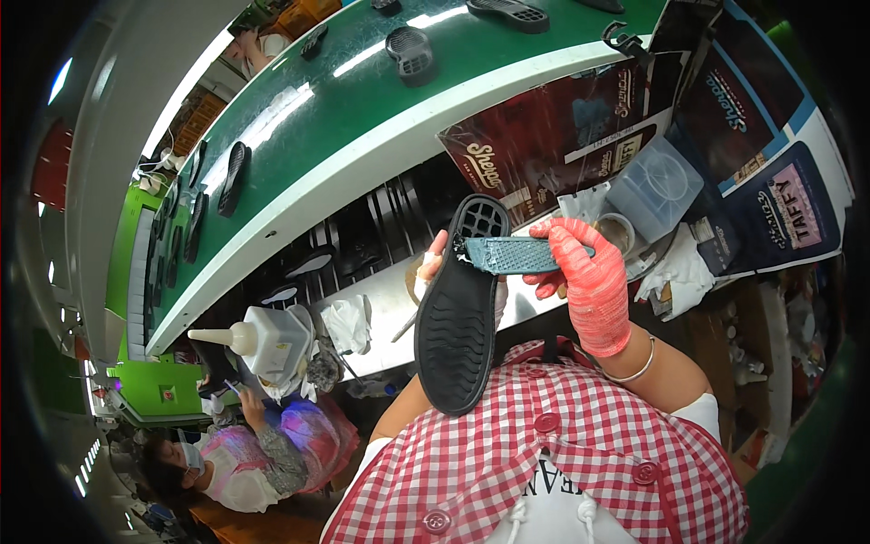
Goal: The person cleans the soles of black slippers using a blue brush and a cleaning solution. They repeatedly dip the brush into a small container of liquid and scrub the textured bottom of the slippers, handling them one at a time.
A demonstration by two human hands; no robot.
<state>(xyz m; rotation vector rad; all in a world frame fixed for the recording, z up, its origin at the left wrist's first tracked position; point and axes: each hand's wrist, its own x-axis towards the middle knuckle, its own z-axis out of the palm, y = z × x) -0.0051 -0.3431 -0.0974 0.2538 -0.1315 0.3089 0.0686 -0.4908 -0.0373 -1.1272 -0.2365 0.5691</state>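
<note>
A black shoe sole (pixel 456 317) stands nearly upright in front of my chest, with a grid of hollows at its upper end. My left hand (pixel 431 264) grips it from behind; some of its fingers are hidden by the sole. In its striped pinkish-red glove, my right hand (pixel 589 286) pinches a flat blue-grey bar (pixel 512 255) with a textured face. The bar's left end touches the sole just below the grid. Whitish bits cling around that end.
A green conveyor (pixel 362 100) with a white edge carries several dark soles. A white squeeze bottle (pixel 272 344) stands at left beside crumpled white paper (pixel 347 325). A clear plastic box (pixel 654 184) and printed cardboard (pixel 557 136) are at right. A masked person (pixel 263 453) sits at lower left.
</note>
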